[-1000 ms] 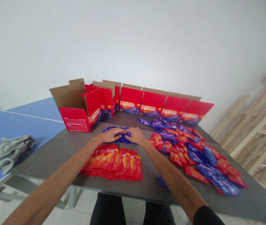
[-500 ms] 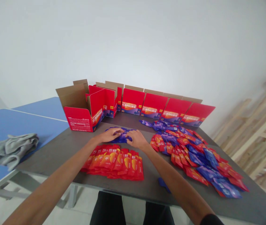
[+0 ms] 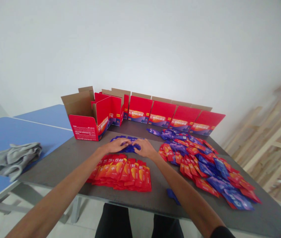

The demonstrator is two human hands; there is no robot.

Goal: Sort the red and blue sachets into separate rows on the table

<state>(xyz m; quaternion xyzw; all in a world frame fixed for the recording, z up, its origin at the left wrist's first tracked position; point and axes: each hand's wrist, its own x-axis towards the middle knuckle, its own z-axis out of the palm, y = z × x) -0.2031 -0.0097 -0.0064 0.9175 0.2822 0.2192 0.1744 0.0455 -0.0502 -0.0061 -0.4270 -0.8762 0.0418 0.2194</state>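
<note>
Both my hands rest on a small pile of blue sachets (image 3: pixel 128 144) in the middle of the dark grey table (image 3: pixel 56 165). My left hand (image 3: pixel 117 145) lies on the pile's left side with fingers curled over the sachets. My right hand (image 3: pixel 143 148) presses on the right side, fingers bent onto them. Just in front of my hands lies a neat overlapping row of red-orange sachets (image 3: pixel 122 172). To the right spreads a loose heap of mixed red and blue sachets (image 3: pixel 202 162).
An open red carton (image 3: pixel 87 115) stands at the back left, with a row of red cartons (image 3: pixel 170 115) along the table's far edge. A grey cloth (image 3: pixel 14 157) lies on the blue table at left. One blue sachet (image 3: pixel 172 194) sits near the front edge. Wooden frames lean at right.
My hands have stayed on the blue sachets, shifting them slightly together. The view has moved a little.
</note>
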